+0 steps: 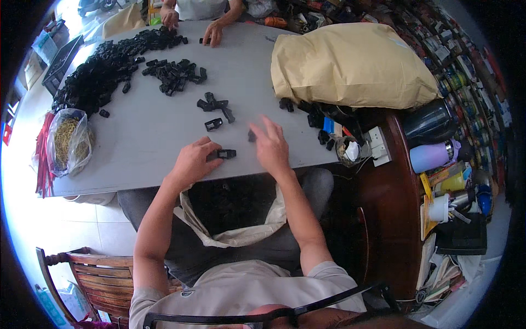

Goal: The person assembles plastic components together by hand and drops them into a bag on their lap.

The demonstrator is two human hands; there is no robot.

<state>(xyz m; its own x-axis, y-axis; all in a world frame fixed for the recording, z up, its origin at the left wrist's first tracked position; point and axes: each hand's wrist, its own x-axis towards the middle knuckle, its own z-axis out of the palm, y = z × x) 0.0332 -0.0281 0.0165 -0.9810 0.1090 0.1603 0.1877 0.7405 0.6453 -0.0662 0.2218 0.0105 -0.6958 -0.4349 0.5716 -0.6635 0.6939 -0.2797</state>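
At the table's near edge, my left hand [194, 163] is closed on a small black plastic part [226, 154] with a rectangular opening, which sticks out past its fingertips. My right hand [272, 147] is over the table to the right, smeared by motion. A small dark piece [251, 135], also blurred, is at its thumb; whether the fingers grip it cannot be made out. One loose black part [213, 124] lies just beyond my left hand, with a little cluster of similar parts [216, 105] behind it.
A big heap of black parts [96, 71] and a smaller pile [175, 75] cover the table's left. A plastic bag [70, 140] lies nearby. Across sits another person [211, 34], hands on the table. A tan sack [353, 66] stands right; an open pale bag [241, 237] is on my lap.
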